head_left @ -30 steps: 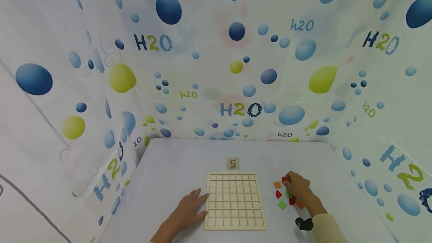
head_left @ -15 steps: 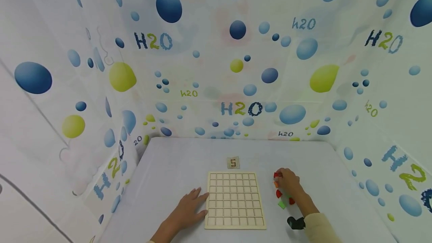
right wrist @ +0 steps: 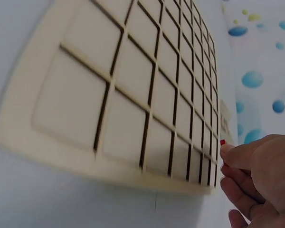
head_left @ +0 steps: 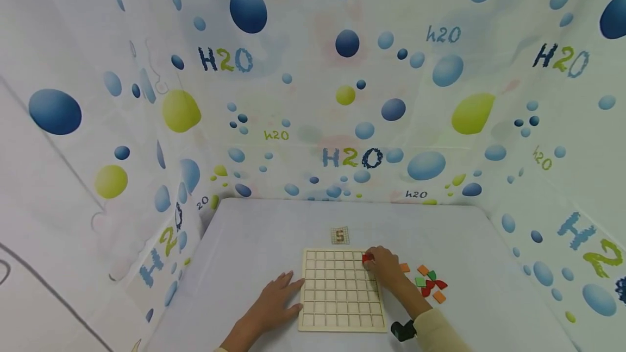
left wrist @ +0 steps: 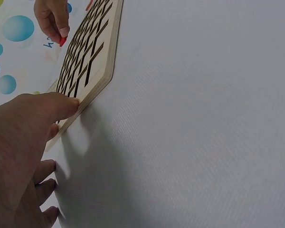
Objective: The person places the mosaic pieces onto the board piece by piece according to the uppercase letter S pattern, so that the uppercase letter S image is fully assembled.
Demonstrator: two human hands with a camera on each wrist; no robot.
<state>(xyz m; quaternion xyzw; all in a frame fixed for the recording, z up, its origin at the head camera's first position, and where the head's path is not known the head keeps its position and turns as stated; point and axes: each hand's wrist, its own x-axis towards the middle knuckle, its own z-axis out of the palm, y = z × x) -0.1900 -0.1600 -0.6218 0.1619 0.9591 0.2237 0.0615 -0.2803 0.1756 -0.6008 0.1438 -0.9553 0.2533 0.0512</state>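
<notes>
At far-right corner of grid board (head_left: 337,292), red piece (head_left: 365,258) pinched by right hand (head_left: 383,266), grip near-closed; left edge touched by left hand (head_left: 274,301), fingers kinda spread.

A red piece (head_left: 366,258) is held at the wooden grid's (head_left: 340,294) corner

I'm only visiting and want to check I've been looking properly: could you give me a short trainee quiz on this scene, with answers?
1. What colour is the small piece that the right hand pinches?

2. True or false: the left hand touches the wooden grid board.

3. In the head view, where do the loose coloured pieces lie?
a) left of the board
b) right of the board
c) on the board

Key: 1. Red. 2. True. 3. b.
</notes>
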